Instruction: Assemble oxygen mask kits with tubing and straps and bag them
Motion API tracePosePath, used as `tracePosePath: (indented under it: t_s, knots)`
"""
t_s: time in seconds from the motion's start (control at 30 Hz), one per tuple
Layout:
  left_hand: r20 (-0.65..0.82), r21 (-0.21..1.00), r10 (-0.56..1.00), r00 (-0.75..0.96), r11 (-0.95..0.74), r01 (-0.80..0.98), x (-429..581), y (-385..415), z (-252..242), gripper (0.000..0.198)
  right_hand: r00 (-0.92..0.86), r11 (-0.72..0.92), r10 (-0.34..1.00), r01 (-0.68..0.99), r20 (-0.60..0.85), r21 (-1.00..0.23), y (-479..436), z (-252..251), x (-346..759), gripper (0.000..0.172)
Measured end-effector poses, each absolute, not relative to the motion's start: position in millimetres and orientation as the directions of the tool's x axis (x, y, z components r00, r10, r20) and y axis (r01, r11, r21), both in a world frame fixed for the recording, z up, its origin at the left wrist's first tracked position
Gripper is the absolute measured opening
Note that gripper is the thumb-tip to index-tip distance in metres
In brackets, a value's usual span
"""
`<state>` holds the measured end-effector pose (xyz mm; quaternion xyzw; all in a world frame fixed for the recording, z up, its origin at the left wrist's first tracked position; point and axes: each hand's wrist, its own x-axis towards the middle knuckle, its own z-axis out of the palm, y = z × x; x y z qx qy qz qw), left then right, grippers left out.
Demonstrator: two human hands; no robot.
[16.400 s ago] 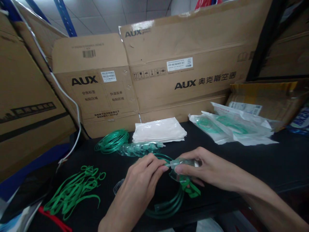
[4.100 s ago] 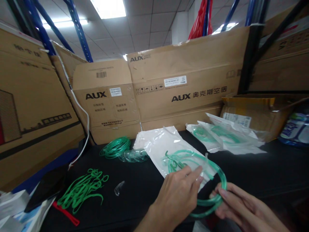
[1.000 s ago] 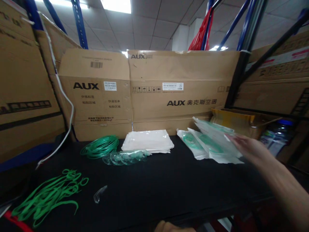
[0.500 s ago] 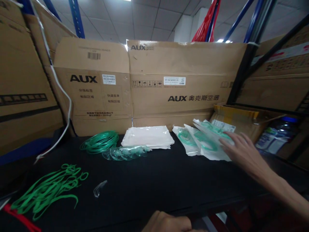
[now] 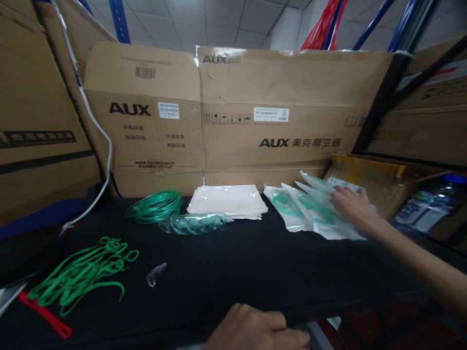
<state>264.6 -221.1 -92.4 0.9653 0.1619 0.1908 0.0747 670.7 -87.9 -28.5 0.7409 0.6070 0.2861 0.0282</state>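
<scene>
My right hand (image 5: pixel 353 205) reaches to the right end of the table and lies on the topmost of several white and clear pouches (image 5: pixel 304 225). Its fingers are loosely bent and look apart, touching the film. Coiled green tubing shows through the pouches, which overlap in a fanned row. My left hand (image 5: pixel 253 329) is at the table's front edge, low in the view, with its fingers curled in. What it holds, if anything, is hidden. Nearest in front of it lies a small bundle of clear, thin strips (image 5: pixel 156 274).
A stack of white pouches (image 5: pixel 228 200) lies mid-table, with clear mask-like cups (image 5: pixel 195 223) before it. Green tubing coil (image 5: pixel 155 206) and green straps (image 5: pixel 82 274) are leftward. Cardboard (image 5: pixel 233 146) walls the back; a blue-capped bottle (image 5: pixel 425 206) stands right.
My right hand has moved slightly farther back over the topmost pouch, and that pouch lies lower. My left hand shows a little more at the bottom. The whole view has shifted slightly.
</scene>
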Motion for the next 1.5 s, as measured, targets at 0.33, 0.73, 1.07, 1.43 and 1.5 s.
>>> tracePosePath:
  t_s: [0.33,0.73,1.07,1.43,1.5]
  knots:
    - [0.250,0.249,0.396,0.883,-0.908,0.337,262.3,-223.1,-80.0,0.014,0.176,-0.275,0.938,0.902,0.298,0.334,-65.7,-7.7,628.4,0.031]
    - [0.338,0.326,0.515,0.788,-0.849,0.415,248.6,-212.4,-80.6,0.022,-0.192,0.086,0.847,0.970,0.496,0.228,-100.1,12.0,548.1,0.046]
    - [0.611,0.188,0.698,0.374,-0.587,0.787,196.8,-165.9,-67.7,0.037,-0.698,0.704,0.644,0.701,0.311,0.116,-88.7,-40.1,381.4,0.056]
    - [0.497,0.020,0.734,0.462,-0.542,0.840,172.6,-136.3,-73.1,0.045,-0.706,0.775,0.601,0.629,0.375,-0.059,-67.5,-75.2,377.2,0.049]
    - [0.492,0.011,0.735,0.467,-0.542,0.841,172.4,-132.4,-72.3,0.043,-0.697,0.781,0.597,0.617,0.397,-0.093,-63.8,-79.8,380.6,0.045]
